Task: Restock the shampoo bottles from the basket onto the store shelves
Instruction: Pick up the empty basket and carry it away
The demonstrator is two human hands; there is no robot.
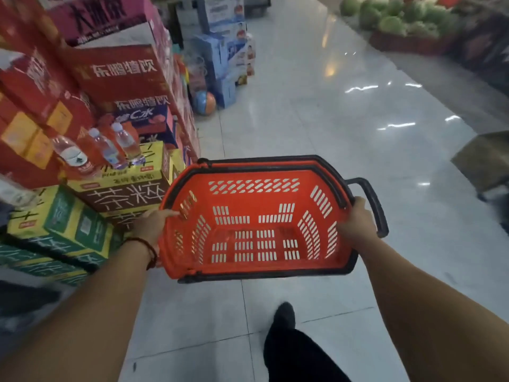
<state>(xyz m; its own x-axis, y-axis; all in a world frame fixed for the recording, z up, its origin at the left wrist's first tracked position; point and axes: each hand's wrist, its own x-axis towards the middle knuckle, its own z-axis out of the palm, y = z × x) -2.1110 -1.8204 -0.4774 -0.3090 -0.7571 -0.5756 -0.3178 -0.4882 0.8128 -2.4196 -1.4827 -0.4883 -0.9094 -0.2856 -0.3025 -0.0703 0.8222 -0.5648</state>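
I carry a red plastic basket (pixel 256 186) with black rim and black handles in front of me, above the floor. My left hand (pixel 150 226) grips its left wall, fingers over the rim. On the right side, my right hand (pixel 358 220) grips the rim beside a black handle (pixel 371 202). Nothing lies inside the basket; its slotted bottom shows through. No shampoo bottles or shampoo shelves are in view.
Stacked drink cartons (pixel 110 78) rise on the left, with three water bottles (pixel 107 147) standing on a yellow carton. Blue boxes (pixel 225 56) and a ball (pixel 204 102) sit further down the aisle. Watermelons (pixel 396 17) lie at the back right. A brown box (pixel 484 164) is on the right. A shiny tiled floor (pixel 316 106) stretches ahead.
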